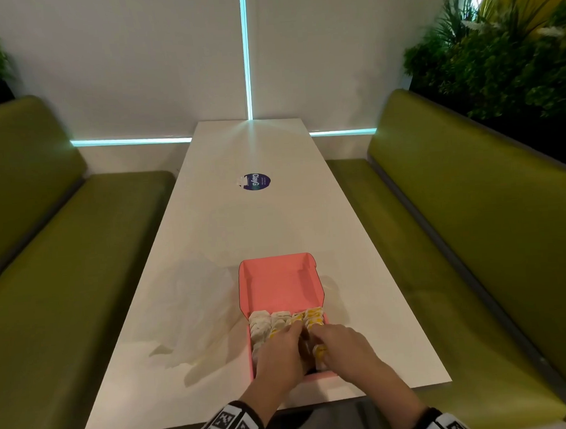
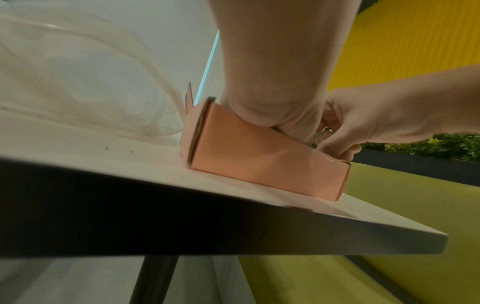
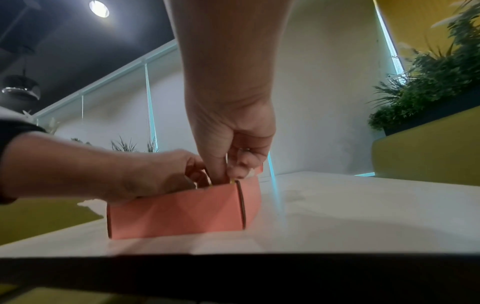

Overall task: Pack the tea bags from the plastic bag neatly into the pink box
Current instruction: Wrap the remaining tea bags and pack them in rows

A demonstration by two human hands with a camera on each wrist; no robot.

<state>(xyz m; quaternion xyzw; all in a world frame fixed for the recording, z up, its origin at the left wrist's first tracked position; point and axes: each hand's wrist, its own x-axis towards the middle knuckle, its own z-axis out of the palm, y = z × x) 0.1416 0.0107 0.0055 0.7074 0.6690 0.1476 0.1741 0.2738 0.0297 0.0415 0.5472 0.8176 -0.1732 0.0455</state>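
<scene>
From the head view, the pink box [image 1: 281, 287] sat near the front edge of the white table [image 1: 242, 223], with its lid standing open at the back. Rows of tea bags [image 1: 275, 321] filled the far part of the box. The left hand [image 1: 280, 352] and the right hand [image 1: 341, 343] were both down inside the box, close together. The right hand's fingers were curled on a yellow tea bag [image 1: 320, 351]. The clear plastic bag [image 1: 195, 312] lay flat on the table, just left of the box, and looked empty.

From the left wrist view, the left hand [image 2: 270, 111] dipped into the box behind its front wall [image 2: 259, 162]. Its fingers were hidden — I could not tell if they held a tea bag or only pushed.

From the right wrist view, the right hand [image 3: 233, 148] had its fingers bunched at the box's rim, pinching something pale and yellow there.

To do this step well, I think the left hand should keep the row steady while the right hand slides the bag in upright and snug — gently, so the paper does not crumple.
</scene>
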